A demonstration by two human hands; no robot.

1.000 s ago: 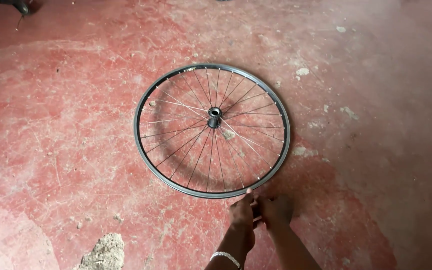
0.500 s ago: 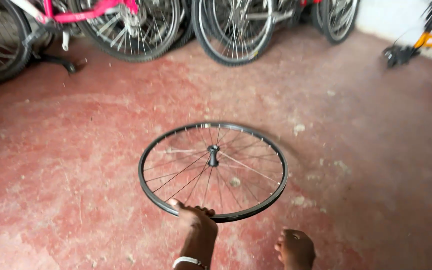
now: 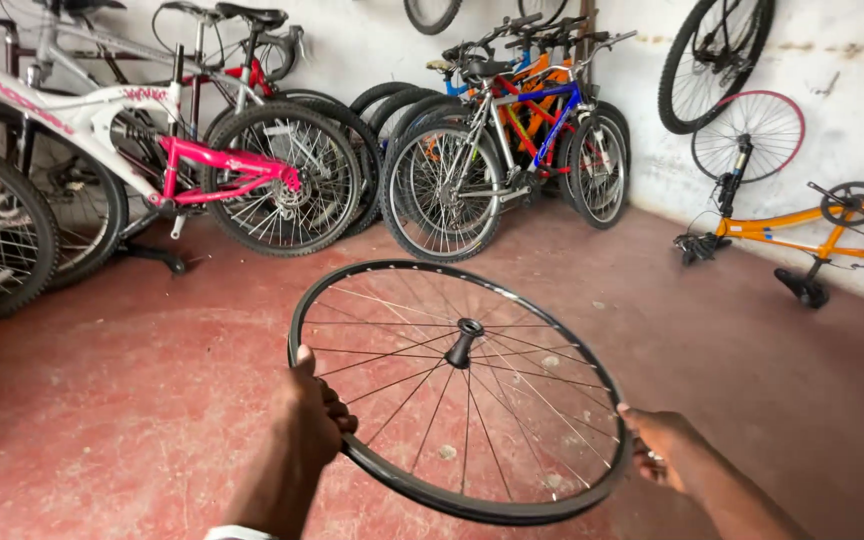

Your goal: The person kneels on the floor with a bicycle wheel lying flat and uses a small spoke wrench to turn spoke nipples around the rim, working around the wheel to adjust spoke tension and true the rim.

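A bare bicycle wheel rim (image 3: 552,325) with thin spokes and a black hub (image 3: 466,340) is lifted off the red floor, tilted toward me. My left hand (image 3: 314,415) grips the rim at its left side, fingers wrapped around the edge. My right hand (image 3: 660,448) holds the rim at its lower right edge. The wheel has no tyre on it.
Several bicycles stand along the back wall, among them a white and pink one (image 3: 192,160) and a blue and orange one (image 3: 537,120). An orange bicycle frame (image 3: 802,225) lies upside down at the right wall. Wheels (image 3: 752,130) hang on the white wall.
The wheel lay flat on the floor with both hands at its near edge; now both hands hold it raised, and the view has tilted up to show the bicycles.
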